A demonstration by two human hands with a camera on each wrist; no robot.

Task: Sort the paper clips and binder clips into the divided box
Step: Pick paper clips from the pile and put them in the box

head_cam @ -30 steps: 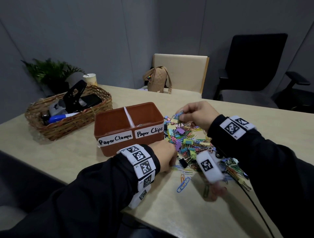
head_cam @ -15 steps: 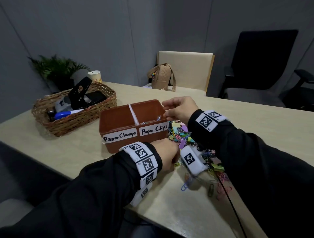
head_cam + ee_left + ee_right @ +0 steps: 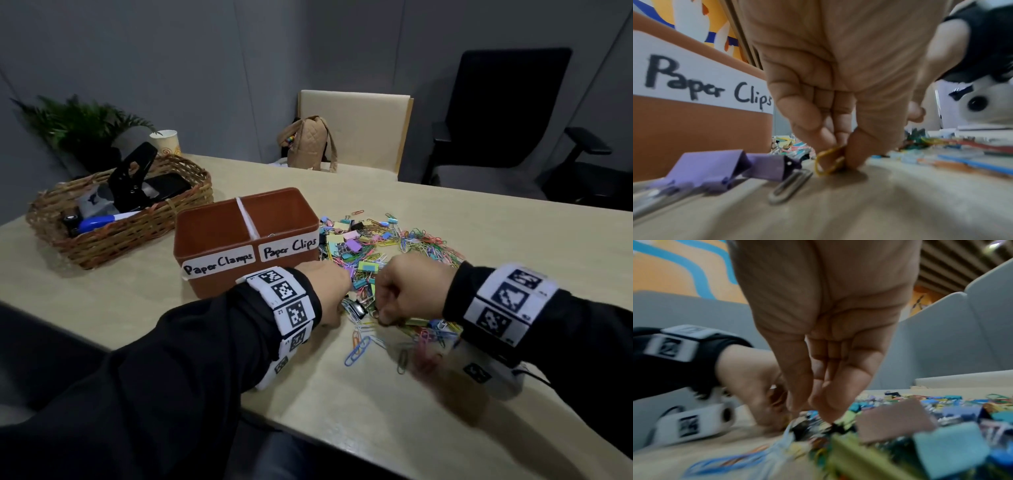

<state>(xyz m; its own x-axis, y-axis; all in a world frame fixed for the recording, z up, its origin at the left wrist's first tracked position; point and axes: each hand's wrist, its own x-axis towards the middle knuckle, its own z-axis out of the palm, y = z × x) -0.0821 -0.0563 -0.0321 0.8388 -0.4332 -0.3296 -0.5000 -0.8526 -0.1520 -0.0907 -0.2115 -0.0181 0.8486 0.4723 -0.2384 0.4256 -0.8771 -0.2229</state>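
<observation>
table (image 3: 479, 219), clip pile (image 3: 376, 246) beside box (image 3: 219, 274)

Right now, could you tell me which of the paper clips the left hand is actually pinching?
The yellow paper clip, pinched between the left hand's fingertips at the table. The grey paper clip beside it lies flat and untouched, next to a purple binder clip.

Two white handwritten labels run along the front wall of the brown divided box (image 3: 219, 291), a little left of the middle of the head view. The left label (image 3: 219, 264) reads "Paper Clamps", and the right label (image 3: 290, 247) reads "Paper Clips". At the left of the left wrist view, the "Paper Clips" label (image 3: 701, 91) shows again in black marker. The black-and-white square codes on the white wristbands (image 3: 284, 301) carry tiny digits too small to read.
</observation>
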